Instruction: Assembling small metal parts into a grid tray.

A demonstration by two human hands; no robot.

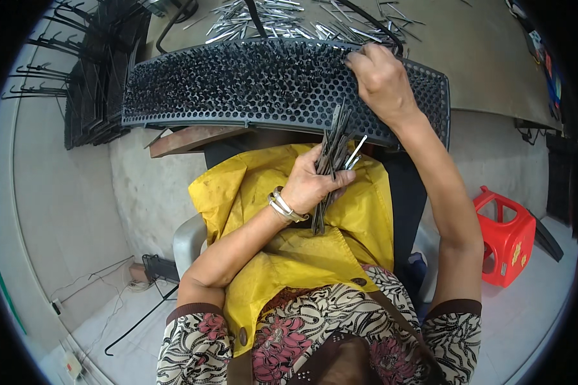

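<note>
A bundle of thin, dark metal strips (332, 149) is gripped in my left hand (309, 185), above the yellow apron on my lap. One strip in the bundle is bright silver. In front of me a long, curved black rack (430, 86) full of round holes rests at the table's near side. Dark pieces stand upright in the holes over its left and middle parts, while the holes toward the right end are bare. My right hand (380, 80) is closed over the rack's far edge, right of the middle. Whatever its fingertips pinch is hidden.
Loose shiny metal strips (257, 22) lie on the table (488, 70) behind the rack, under a black wire handle. Dark racks with hooked wires (93, 96) hang at the left wall. A red plastic stool (507, 237) stands on the floor to my right.
</note>
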